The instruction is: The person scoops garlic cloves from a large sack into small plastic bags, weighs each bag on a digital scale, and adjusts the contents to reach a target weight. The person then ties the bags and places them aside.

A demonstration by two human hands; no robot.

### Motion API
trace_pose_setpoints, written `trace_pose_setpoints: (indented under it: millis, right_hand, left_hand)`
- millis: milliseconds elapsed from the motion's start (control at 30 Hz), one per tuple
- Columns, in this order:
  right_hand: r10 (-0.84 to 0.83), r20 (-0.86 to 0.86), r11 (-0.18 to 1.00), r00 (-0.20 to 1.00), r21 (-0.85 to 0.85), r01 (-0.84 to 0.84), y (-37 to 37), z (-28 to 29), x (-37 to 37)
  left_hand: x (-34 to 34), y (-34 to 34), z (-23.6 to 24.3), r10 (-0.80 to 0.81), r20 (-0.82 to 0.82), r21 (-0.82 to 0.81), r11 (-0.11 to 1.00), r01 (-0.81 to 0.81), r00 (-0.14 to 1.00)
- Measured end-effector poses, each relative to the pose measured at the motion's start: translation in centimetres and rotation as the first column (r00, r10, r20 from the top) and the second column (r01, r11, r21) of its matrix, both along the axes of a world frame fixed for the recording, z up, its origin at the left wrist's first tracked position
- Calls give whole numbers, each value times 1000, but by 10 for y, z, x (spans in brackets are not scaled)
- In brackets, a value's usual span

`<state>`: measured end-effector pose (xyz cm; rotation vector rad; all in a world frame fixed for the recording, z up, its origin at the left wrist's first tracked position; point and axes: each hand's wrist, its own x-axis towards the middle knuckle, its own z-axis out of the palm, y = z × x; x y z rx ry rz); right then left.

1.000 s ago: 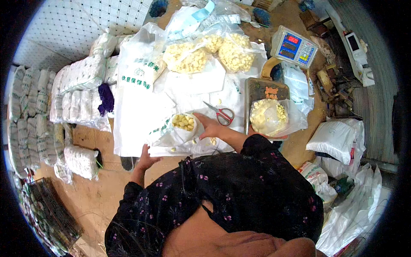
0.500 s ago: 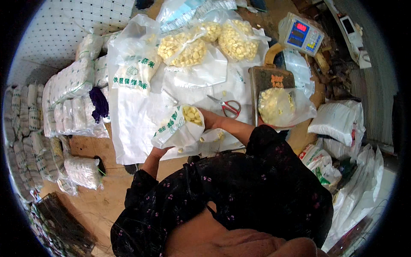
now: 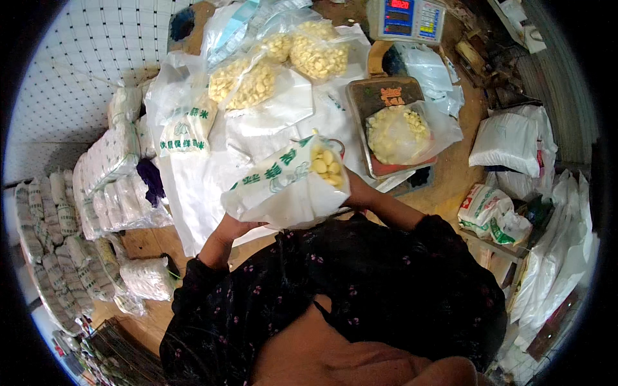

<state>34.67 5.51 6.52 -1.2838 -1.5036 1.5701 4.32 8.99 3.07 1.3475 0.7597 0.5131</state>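
Observation:
A white plastic bag with green print [image 3: 273, 186] is held up in front of my body, tilted so that its mouth faces right. Peeled garlic cloves [image 3: 327, 166] show in that mouth. My left hand [image 3: 239, 226] grips the bag's lower left end, its fingers mostly hidden beneath the plastic. On the right side, my right hand [image 3: 356, 192] holds the bag by its mouth, fingers partly behind it. Behind the bag, only a bit of the scissors' red handle [image 3: 340, 147] shows.
Clear bags of garlic cloves [image 3: 244, 83] lie on white sheeting [image 3: 183, 219], beside a printed bag [image 3: 185, 128]. A scale platform [image 3: 360, 109] carries another clear garlic bag [image 3: 398, 134]; its lit display [image 3: 407, 19] stands behind. Packed white bundles [image 3: 109, 154] are stacked left, white sacks [image 3: 505, 141] right.
The printed bag has been lifted nearer to me and slightly right, both hands still on it. It now covers most of the scissors. The whole view has shifted, the scale appearing farther left.

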Motion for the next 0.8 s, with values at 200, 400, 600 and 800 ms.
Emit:
trace_pose_setpoints:
  millis: [200, 400, 600, 800]
  right_hand:
    - [-368, -329, 908, 870, -328, 260, -60, 17, 76]
    - [-150, 69, 964, 986, 232, 130, -96, 31, 166]
    - [-161, -154, 953, 975, -281, 113, -124, -24, 248]
    - [-162, -275, 873, 948, -488, 8, -122, -38, 285]
  left_hand:
    - [106, 5, 92, -140, -113, 153, 976, 156, 984]
    - [205, -29, 121, -90, -52, 42, 995, 93, 995]
    - [281, -59, 118, -17, -149, 58, 998, 26, 989]
    - [328, -63, 98, 58, -422, -137, 982, -127, 905]
